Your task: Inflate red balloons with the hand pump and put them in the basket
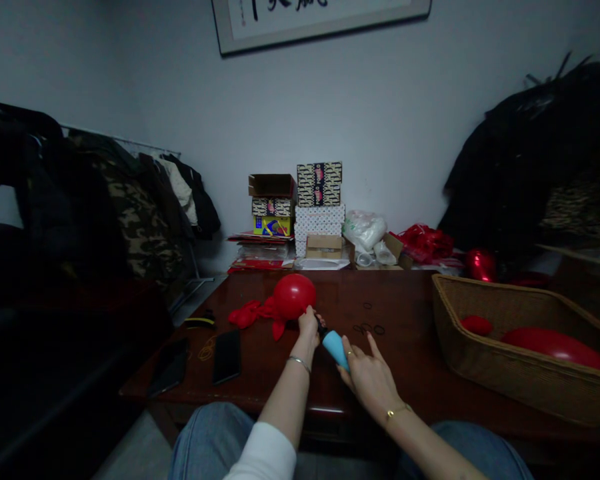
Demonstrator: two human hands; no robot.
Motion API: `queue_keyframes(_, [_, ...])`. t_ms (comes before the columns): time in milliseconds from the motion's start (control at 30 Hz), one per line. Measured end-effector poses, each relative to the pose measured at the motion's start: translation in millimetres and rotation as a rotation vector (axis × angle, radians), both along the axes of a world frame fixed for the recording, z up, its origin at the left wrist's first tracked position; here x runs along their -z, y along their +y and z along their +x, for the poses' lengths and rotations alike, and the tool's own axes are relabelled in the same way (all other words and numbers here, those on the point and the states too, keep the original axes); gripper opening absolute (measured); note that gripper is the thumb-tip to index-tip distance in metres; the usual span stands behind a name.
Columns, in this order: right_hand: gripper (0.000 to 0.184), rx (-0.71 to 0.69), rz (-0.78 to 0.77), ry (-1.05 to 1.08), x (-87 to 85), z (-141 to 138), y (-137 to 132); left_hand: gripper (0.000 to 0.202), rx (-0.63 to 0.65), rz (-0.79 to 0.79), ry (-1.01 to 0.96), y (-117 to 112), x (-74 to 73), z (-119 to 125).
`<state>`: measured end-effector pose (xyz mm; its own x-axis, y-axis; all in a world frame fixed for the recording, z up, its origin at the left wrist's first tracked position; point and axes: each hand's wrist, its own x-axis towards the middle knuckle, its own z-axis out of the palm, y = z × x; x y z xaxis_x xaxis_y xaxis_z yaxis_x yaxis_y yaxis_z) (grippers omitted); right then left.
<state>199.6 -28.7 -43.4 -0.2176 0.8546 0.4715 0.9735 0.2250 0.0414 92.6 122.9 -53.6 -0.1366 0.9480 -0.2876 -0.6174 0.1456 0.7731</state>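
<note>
A partly inflated red balloon (295,295) is above the dark wooden table, its neck at the fingers of my left hand (309,325). That hand is closed around the neck and the black nozzle end of a light-blue hand balloon pump (335,349). My right hand (373,381) holds the pump's blue body from the right, with the thumb beneath it and some fingers stretched out. Limp red balloons (247,313) lie on the table just left of the inflated one. The exact join of balloon neck and nozzle is hidden by my left fingers.
At right stands a wicker basket (505,380) with red balloons inside. Several black rings (370,329) lie beyond my right hand. A dark phone (227,357), another flat dark device (169,367) and yellow-handled scissors (200,323) lie left. Stacked boxes (320,227) line the back wall.
</note>
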Motion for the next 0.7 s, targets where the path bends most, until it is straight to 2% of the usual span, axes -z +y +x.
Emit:
queue_keyframes(300, [0.046, -0.010, 0.034, -0.003, 5.3, -7, -1, 0.020, -0.012, -0.012, 0.008, 6, 6.6, -10])
queue_keyframes(700, [0.052, -0.129, 0.037, 0.081, 19.4, 32, -48, 0.021, -0.062, 0.023, 0.001, 19, -0.6, -33])
